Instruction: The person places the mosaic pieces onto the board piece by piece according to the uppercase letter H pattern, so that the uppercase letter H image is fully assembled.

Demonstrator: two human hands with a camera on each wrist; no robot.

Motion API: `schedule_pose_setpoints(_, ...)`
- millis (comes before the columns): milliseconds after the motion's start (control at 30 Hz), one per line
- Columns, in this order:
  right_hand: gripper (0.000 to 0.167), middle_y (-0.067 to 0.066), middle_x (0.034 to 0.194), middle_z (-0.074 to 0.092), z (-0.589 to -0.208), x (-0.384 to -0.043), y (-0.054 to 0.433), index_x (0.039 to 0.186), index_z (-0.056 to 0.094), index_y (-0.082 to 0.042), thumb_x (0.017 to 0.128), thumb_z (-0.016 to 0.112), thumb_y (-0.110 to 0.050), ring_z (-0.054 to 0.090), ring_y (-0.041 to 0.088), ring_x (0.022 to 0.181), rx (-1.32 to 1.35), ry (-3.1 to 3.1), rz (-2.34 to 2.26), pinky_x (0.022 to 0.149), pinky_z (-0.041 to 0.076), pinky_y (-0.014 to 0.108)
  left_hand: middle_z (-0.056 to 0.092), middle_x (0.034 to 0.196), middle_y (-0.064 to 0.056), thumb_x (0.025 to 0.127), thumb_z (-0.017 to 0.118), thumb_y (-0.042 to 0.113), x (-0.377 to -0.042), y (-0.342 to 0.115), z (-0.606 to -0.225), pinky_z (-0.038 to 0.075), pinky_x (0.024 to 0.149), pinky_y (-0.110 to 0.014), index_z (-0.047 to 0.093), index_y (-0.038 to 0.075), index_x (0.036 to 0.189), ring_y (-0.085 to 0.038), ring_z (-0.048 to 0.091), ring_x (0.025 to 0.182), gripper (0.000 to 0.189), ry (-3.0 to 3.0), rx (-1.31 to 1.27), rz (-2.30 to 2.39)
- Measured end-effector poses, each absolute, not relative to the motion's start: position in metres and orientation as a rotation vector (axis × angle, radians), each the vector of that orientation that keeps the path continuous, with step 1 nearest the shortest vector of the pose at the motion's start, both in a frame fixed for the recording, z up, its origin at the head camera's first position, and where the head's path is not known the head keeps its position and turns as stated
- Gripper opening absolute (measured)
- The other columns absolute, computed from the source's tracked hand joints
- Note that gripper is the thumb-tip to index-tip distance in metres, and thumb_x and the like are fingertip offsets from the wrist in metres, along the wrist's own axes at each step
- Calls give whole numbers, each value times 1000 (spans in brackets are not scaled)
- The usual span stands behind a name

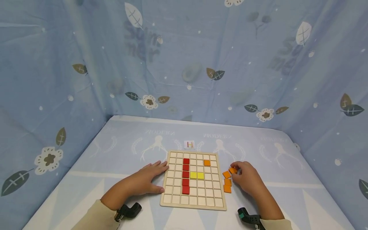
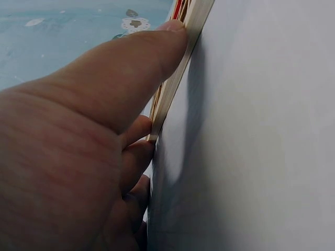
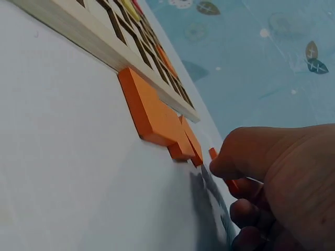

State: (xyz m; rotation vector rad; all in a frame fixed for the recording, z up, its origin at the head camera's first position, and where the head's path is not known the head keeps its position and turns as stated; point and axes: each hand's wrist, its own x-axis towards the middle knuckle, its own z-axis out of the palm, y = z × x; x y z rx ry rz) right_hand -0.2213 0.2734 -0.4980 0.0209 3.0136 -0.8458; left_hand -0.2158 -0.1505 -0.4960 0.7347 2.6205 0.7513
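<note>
A wooden grid board (image 1: 193, 204) lies on the table, with pale squares in its cells. Red tiles (image 1: 186, 174) form a column on it, two yellow tiles (image 1: 196, 175) sit side by side right of that column, and one orange tile (image 1: 207, 163) is near the upper right. My left hand (image 1: 143, 180) touches the board's left edge with fingers spread. Right of the board, my right hand (image 1: 248, 177) pinches an orange tile (image 1: 233, 170) between thumb and fingers; the right wrist view shows it lifted on edge. Several loose orange tiles (image 1: 227, 182) lie between that hand and the board.
A small printed card (image 1: 189, 144) with a coloured grid lies just beyond the board. Patterned blue curtains (image 1: 184, 64) stand behind and on both sides of the table (image 1: 115, 153). Each wrist wears a black camera mount (image 1: 130, 210).
</note>
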Motion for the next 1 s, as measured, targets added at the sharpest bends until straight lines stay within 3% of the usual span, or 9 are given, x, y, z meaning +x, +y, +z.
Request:
schedule_pose_setpoints(133, 34, 10, 114, 63, -493, -224, 262, 123, 71, -8, 90, 76, -16, 54, 21, 87, 24, 3008, -938, 71, 49, 31, 28, 173, -2, 87, 82, 50, -216, -150, -495, 11, 131, -60, 38, 17, 164, -34, 17, 162, 95, 2623, 740, 747)
schedule_pose_setpoints(333, 30, 7, 113, 62, -486, -228, 233, 121, 70, -10, 92, 76, -17, 55, 21, 88, 21, 2946, -1046, 68, 51, 30, 28, 173, -1, 87, 82, 51, -217, -151, -497, 11, 131, -59, 38, 18, 164, -34, 17, 162, 95, 2635, 746, 739)
schedule_pose_setpoints(700, 25, 6, 110, 63, -487, -229, 187, 116, 71, -11, 93, 78, -16, 57, 22, 93, -23, 2885, -1120, 80, 53, 36, 28, 173, -2, 88, 82, 50, -216, -152, -494, 10, 130, -60, 37, 17, 164, -35, 17, 162, 94, 2624, 743, 766)
schedule_pose_setpoints(1000, 24, 5, 100, 61, -491, -228, 173, 112, 72, -11, 91, 79, -18, 56, 21, 89, 39, 2955, -987, 79, 52, 38, 27, 174, -1, 88, 81, 53, -217, -152, -496, 9, 131, -60, 36, 18, 165, -34, 16, 162, 95, 2619, 727, 752)
